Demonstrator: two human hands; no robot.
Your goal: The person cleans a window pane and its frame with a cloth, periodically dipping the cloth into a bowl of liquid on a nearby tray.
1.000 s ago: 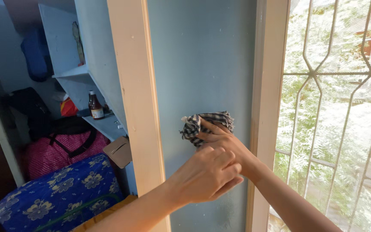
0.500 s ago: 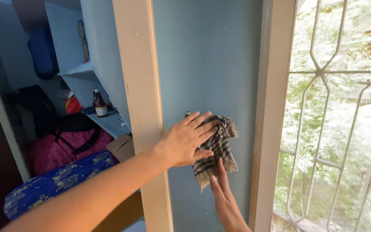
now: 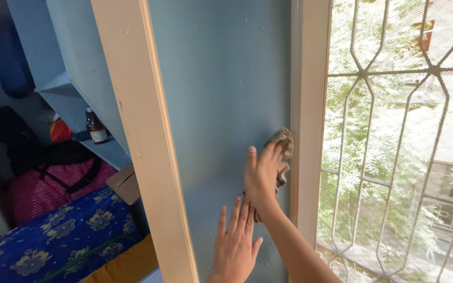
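My right hand (image 3: 262, 173) presses a crumpled checked cloth (image 3: 285, 149) against a blue-grey panel (image 3: 221, 94), right beside the pale window frame (image 3: 306, 131). The cloth shows only past my fingertips and under my palm. My left hand (image 3: 235, 246) lies flat on the same panel just below, fingers spread, holding nothing.
A pale wooden post (image 3: 142, 141) edges the panel on the left. Beyond it are blue shelves (image 3: 64, 89) with a brown bottle (image 3: 96, 127), a pink bag (image 3: 48, 188), a blue flowered bundle (image 3: 53, 236) and a cardboard box (image 3: 127, 183). A metal window grille (image 3: 394, 131) is to the right.
The cloth has slid right and lower, up to the window frame, now under my right hand. My left hand has come off it and dropped lower on the panel.
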